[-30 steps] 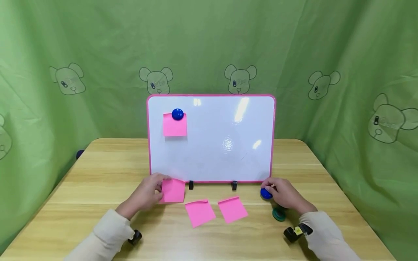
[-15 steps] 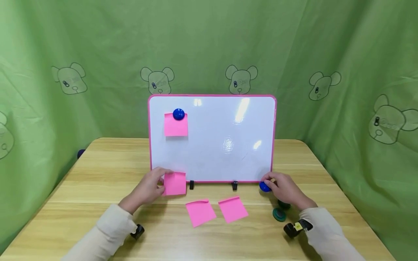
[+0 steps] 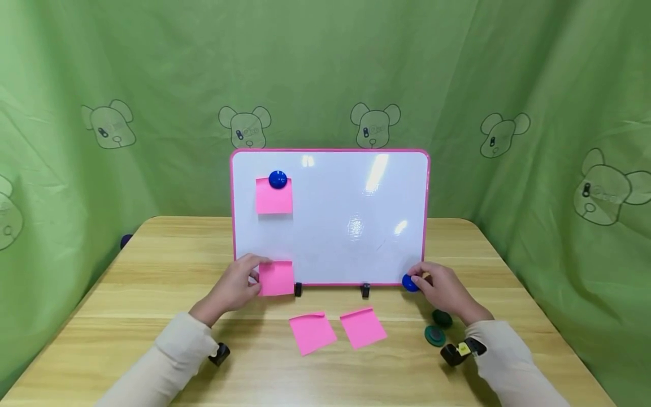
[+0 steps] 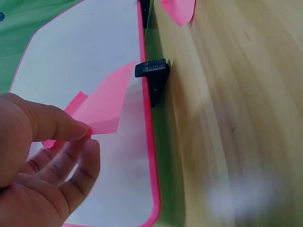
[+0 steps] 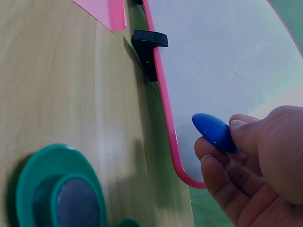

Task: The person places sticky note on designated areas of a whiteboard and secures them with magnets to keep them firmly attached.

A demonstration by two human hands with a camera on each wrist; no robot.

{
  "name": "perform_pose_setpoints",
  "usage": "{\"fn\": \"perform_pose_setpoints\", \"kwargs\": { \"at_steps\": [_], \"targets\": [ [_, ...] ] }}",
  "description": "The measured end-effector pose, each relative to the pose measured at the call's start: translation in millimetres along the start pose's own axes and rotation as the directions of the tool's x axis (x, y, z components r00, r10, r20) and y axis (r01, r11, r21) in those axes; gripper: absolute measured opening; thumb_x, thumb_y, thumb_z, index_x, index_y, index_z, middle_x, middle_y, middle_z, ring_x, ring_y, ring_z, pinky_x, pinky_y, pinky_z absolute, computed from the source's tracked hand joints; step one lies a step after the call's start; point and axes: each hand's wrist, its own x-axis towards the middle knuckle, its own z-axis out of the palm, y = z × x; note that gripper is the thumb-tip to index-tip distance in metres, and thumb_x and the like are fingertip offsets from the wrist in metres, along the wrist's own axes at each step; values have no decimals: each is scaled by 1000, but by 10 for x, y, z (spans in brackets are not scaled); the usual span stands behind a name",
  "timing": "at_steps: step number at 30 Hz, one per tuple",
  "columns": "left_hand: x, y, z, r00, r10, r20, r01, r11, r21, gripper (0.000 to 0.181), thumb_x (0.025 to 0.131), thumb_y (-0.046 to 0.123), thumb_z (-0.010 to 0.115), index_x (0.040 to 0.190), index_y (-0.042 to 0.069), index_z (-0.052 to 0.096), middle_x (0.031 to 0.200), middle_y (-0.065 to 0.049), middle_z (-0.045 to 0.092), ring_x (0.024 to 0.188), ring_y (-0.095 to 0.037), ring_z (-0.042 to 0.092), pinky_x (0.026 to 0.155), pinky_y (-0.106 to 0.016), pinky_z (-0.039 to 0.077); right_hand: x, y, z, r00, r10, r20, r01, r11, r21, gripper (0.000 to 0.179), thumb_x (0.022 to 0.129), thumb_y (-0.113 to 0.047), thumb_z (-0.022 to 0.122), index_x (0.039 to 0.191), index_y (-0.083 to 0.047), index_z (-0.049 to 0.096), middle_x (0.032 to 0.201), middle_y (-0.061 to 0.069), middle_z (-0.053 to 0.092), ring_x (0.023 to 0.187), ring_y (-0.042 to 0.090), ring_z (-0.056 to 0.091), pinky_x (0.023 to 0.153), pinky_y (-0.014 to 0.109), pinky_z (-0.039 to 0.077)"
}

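Observation:
My left hand (image 3: 232, 287) pinches a pink sticky note (image 3: 277, 278) by its left edge, in front of the whiteboard's (image 3: 330, 237) lower left part. In the left wrist view the held sticky note (image 4: 105, 104) bends between thumb and fingers. At the board's lower right corner, my right hand (image 3: 442, 288) grips a round blue magnet (image 3: 409, 282) between thumb and fingertips; the right wrist view shows the magnet (image 5: 214, 131) tilted on edge. Higher on the board, another blue magnet (image 3: 277, 179) pins a second pink note (image 3: 274, 199).
Two more pink notes, one left (image 3: 312, 333) and one right (image 3: 363, 328), lie on the wooden table (image 3: 285, 379) before the board. Two green magnets, one face down (image 3: 434, 336) and one behind it (image 3: 442, 318), lie near my right wrist. Black clips (image 3: 365, 290) support the board's lower edge.
The left hand has raised the sticky note from near the table up over the board's lower edge. The right hand has lifted the blue magnet slightly, uncovering the second green magnet.

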Motion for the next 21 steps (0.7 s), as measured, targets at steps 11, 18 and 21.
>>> {"fn": "perform_pose_setpoints", "kwargs": {
  "at_steps": [11,18,21],
  "targets": [
    [112,83,-4,999,33,4,-33,999,34,37,79,-12,65,112,4,65,112,-11,58,85,-19,63,69,-24,55,50,17,-34,999,-11,-42,10,1000,-13,9,92,0,62,99,-3,67,96,9,65,79,21,59,66,29,53],
    [181,110,-6,999,40,7,-40,999,10,34,79,-13,63,109,3,65,111,-10,58,86,-20,63,69,-25,55,75,-10,-61,999,-17,-49,17,1000,-5,10,91,0,63,100,-3,66,97,11,65,80,23,59,67,30,54],
    [203,130,-8,999,51,3,-51,999,15,35,78,-13,62,110,2,64,111,-10,59,86,-20,63,68,-24,54,84,-39,-78,998,-24,-57,24,1000,-6,10,91,0,63,100,-2,66,96,11,65,79,22,58,65,28,53]
  ]
}}
